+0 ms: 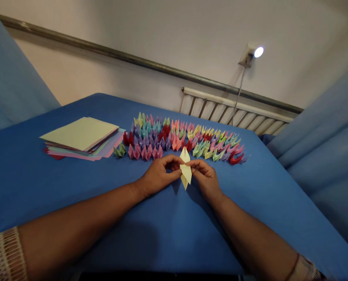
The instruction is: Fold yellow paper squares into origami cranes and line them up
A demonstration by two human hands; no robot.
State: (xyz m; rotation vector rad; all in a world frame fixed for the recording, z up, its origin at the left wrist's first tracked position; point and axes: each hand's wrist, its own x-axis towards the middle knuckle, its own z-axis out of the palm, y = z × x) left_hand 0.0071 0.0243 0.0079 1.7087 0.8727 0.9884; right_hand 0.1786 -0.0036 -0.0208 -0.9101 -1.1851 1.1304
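A pale yellow folded paper piece (186, 174) is held above the table, with pointed ends toward and away from me. A narrow slit divides its far point. My left hand (161, 174) pinches its left edge between thumb and fingers. On the opposite edge, my right hand (205, 177) grips the paper with thumb and fingertips. Just beyond both hands stand rows of small folded paper cranes (146, 153) in pink, purple, red, green, yellow and other colours.
A stack of coloured paper sheets (80, 134) lies left of the cranes on the blue-covered table (109, 218). Behind the table are a radiator (215, 107) and a wall pipe (133, 60). A cable (238, 93) hangs from a lit plug. Blue curtains (332, 144) flank the table.
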